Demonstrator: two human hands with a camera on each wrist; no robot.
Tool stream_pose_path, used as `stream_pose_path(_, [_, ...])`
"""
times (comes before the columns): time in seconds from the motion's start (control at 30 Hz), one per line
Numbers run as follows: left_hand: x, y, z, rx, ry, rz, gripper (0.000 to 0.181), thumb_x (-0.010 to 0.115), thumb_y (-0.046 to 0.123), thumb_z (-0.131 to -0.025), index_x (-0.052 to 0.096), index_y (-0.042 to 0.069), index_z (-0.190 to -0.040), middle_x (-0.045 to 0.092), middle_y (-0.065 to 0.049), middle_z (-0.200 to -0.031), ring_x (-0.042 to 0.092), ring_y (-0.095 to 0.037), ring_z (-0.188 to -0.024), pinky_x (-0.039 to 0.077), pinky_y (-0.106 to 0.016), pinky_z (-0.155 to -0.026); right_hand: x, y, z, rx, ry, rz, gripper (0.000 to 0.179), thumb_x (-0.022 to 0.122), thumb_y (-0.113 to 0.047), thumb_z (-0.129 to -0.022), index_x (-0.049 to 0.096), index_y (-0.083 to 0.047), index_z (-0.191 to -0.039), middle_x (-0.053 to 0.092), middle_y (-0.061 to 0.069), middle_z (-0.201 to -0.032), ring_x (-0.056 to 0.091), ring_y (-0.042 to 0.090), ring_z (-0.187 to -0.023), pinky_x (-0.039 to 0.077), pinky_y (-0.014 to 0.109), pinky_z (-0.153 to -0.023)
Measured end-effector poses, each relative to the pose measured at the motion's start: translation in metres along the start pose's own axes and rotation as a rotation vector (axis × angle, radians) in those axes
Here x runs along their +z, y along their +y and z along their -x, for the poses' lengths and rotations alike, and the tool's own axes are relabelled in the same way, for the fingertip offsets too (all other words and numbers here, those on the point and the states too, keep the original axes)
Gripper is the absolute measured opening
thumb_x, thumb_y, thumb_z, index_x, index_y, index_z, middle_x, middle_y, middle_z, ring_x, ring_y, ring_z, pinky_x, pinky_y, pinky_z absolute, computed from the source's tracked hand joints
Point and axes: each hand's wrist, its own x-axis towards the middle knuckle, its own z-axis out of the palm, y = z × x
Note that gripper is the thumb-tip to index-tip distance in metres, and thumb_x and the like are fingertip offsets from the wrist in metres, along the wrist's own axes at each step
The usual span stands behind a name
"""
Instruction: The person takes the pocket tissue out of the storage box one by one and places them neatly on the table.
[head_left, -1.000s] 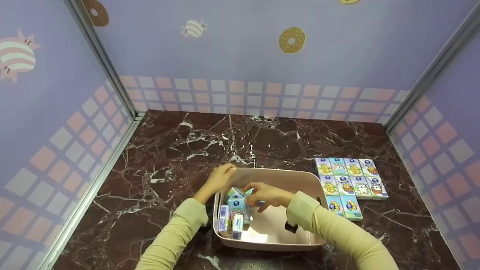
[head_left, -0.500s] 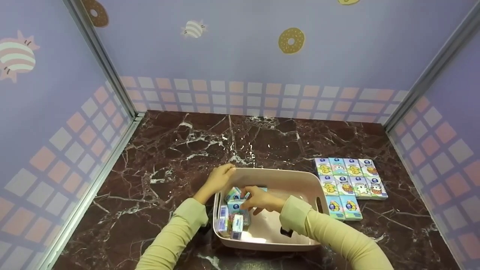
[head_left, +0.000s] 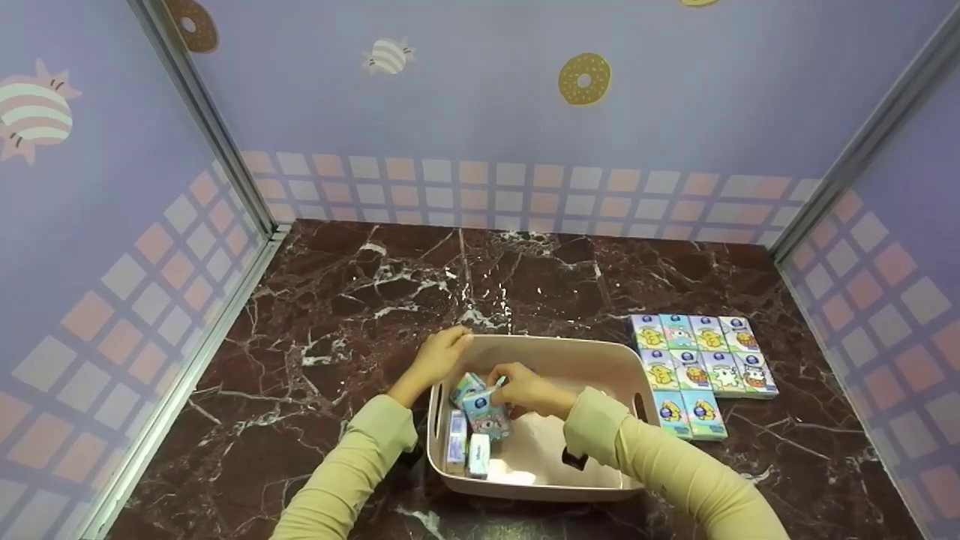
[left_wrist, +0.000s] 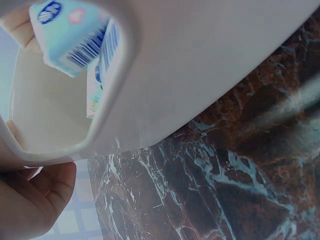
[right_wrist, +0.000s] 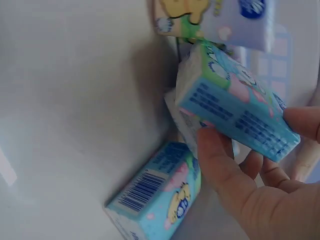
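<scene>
My left hand [head_left: 439, 356] grips the rim at the back left corner of a pale pink plastic bin [head_left: 555, 493]. In the left wrist view the left hand [left_wrist: 37, 200] has its fingers curled at that rim, below the oval handle hole. Inside the bin, my right hand [head_left: 525, 390] pinches a blue tissue pack [head_left: 486, 414], which tilts above the others. The right wrist view has this tissue pack [right_wrist: 240, 102] between thumb and fingers, its printed blue side facing the camera. Another blue tissue pack [right_wrist: 157, 192] lies below it.
More tissue packs, including a white-sided one [head_left: 478, 456] and a purple one [head_left: 456, 439], fill the bin's left end. Right of the bin, several tissue packs [head_left: 694, 364] lie in rows on the dark marble surface [head_left: 360, 300]. Patterned purple walls [head_left: 487, 90] enclose the area.
The right hand reached left over the packs and now pinches the blue tissue pack, which has lifted and tilted to the right. The left hand has stayed on the rim.
</scene>
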Motion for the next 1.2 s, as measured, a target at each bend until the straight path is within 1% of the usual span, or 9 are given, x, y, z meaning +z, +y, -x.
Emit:
stream_pose_path(0.27, [0.000, 0.000, 0.000, 0.019, 0.009, -0.006, 0.019, 0.047, 0.021, -0.090, 0.061, 0.008, -0.091, 0.065, -0.009, -0.085, 0.057, -0.022, -0.076, 0.044, -0.038, -0.071, -0.027, -0.009, 0.003, 0.004, 0.017, -0.119, 0.017, 0.051, -0.002, -0.071, 0.051, -0.005, -0.088, 0.050, 0.001, -0.070, 0.048, 0.011, -0.057, 0.044, 0.026, -0.048])
stream_pose_path(0.4, [0.000, -0.003, 0.000, 0.038, 0.006, 0.024, 0.024, 0.047, 0.028, -0.090, 0.062, 0.009, -0.091, 0.065, -0.009, -0.087, 0.058, -0.025, -0.078, 0.044, -0.041, -0.073, -0.041, -0.015, 0.009, 0.006, 0.028, -0.195, 0.019, 0.050, -0.004, -0.075, 0.051, -0.003, -0.094, 0.048, 0.001, -0.067, 0.045, 0.011, -0.057, 0.047, 0.026, -0.051])
stream_pose_path(0.43, [0.000, -0.005, -0.001, 0.067, 0.019, 0.031, 0.026, 0.045, 0.032, -0.091, 0.061, 0.011, -0.089, 0.065, -0.007, -0.084, 0.057, -0.022, -0.075, 0.044, -0.039, -0.069, -0.045, -0.016, 0.011, 0.001, 0.030, -0.215, 0.020, 0.050, -0.005, -0.076, 0.050, -0.003, -0.095, 0.046, 0.001, -0.066, 0.043, 0.011, -0.057, 0.047, 0.026, -0.051])
stream_pose_path(0.53, [0.001, -0.007, -0.001, 0.075, 0.014, 0.043, 0.029, 0.044, 0.035, -0.091, 0.061, 0.012, -0.089, 0.064, -0.005, -0.082, 0.055, -0.020, -0.071, 0.043, -0.037, -0.067, -0.056, -0.020, 0.020, -0.024, 0.036, -0.279, 0.024, 0.051, -0.006, -0.075, 0.050, -0.003, -0.099, 0.050, 0.000, -0.067, 0.046, 0.010, -0.056, 0.048, 0.026, -0.054])
stream_pose_path(0.63, [0.001, -0.006, -0.001, 0.067, 0.010, 0.046, 0.027, 0.045, 0.030, -0.091, 0.061, 0.009, -0.090, 0.063, -0.006, -0.080, 0.053, -0.020, -0.068, 0.042, -0.036, -0.066, -0.067, -0.023, 0.028, -0.066, 0.033, -0.347, 0.025, 0.051, -0.005, -0.075, 0.050, -0.002, -0.100, 0.055, 0.000, -0.071, 0.052, 0.009, -0.056, 0.049, 0.026, -0.055])
stream_pose_path(0.67, [0.000, -0.004, -0.001, 0.036, -0.004, 0.043, 0.025, 0.046, 0.026, -0.091, 0.061, 0.007, -0.091, 0.063, -0.009, -0.080, 0.052, -0.021, -0.069, 0.042, -0.039, -0.068, -0.071, -0.024, 0.031, -0.084, 0.031, -0.362, 0.026, 0.050, -0.005, -0.075, 0.051, -0.001, -0.101, 0.057, 0.000, -0.073, 0.053, 0.008, -0.057, 0.049, 0.025, -0.055])
stream_pose_path(0.93, [0.001, 0.000, -0.001, 0.006, 0.003, -0.017, 0.020, 0.046, 0.022, -0.090, 0.061, 0.008, -0.089, 0.060, -0.006, -0.076, 0.049, -0.016, -0.067, 0.042, -0.033, -0.066, -0.101, -0.017, 0.056, -0.171, 0.095, -0.509, 0.016, 0.051, -0.004, -0.083, 0.055, -0.009, -0.098, 0.055, -0.001, -0.072, 0.040, 0.004, -0.050, 0.034, 0.016, -0.044])
stream_pose_path(1.07, [0.000, 0.000, -0.001, 0.009, 0.007, -0.007, 0.020, 0.047, 0.022, -0.090, 0.061, 0.009, -0.088, 0.058, -0.005, -0.072, 0.048, -0.017, -0.066, 0.042, -0.034, -0.066, -0.114, -0.009, 0.068, -0.208, 0.133, -0.548, 0.014, 0.047, -0.006, -0.088, 0.055, -0.013, -0.098, 0.057, -0.002, -0.081, 0.051, 0.005, -0.057, 0.043, 0.018, -0.049])
stream_pose_path(1.2, [0.000, 0.000, 0.000, 0.006, 0.006, 0.001, 0.020, 0.047, 0.022, -0.090, 0.061, 0.008, -0.089, 0.059, -0.006, -0.073, 0.049, -0.018, -0.067, 0.042, -0.035, -0.067, -0.124, 0.002, 0.079, -0.215, 0.187, -0.524, 0.015, 0.044, -0.011, -0.092, 0.051, -0.013, -0.104, 0.056, -0.002, -0.087, 0.056, 0.008, -0.065, 0.047, 0.022, -0.055])
